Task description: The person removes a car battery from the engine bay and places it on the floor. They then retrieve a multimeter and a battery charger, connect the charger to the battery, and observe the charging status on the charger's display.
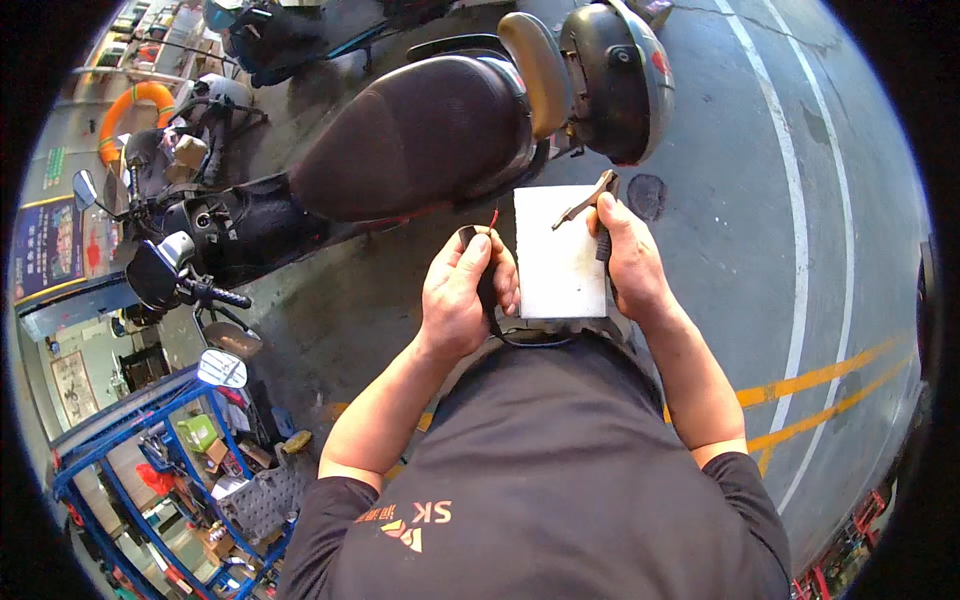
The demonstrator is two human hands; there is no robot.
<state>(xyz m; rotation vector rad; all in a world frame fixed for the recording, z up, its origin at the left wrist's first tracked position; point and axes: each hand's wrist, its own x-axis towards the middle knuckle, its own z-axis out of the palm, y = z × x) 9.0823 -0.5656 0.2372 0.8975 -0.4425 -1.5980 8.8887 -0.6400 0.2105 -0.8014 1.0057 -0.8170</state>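
Observation:
My left hand (462, 292) is closed around a black cable (487, 290) whose thin red wire end (494, 217) sticks up above the fingers. My right hand (628, 262) grips a pair of pliers (590, 203), its jaws pointing left over a white rectangular box (555, 255) that sits between both hands, just in front of my chest. The cable loops down below the box. Beyond my hands stands a black scooter with a wide dark seat (420, 135).
A grey helmet (620, 75) hangs at the scooter's rear. The handlebar and mirrors (170, 270) lie to the left. A blue metal rack (150, 470) with parts stands at lower left. Grey pavement with white and yellow lines (800, 300) spreads on the right.

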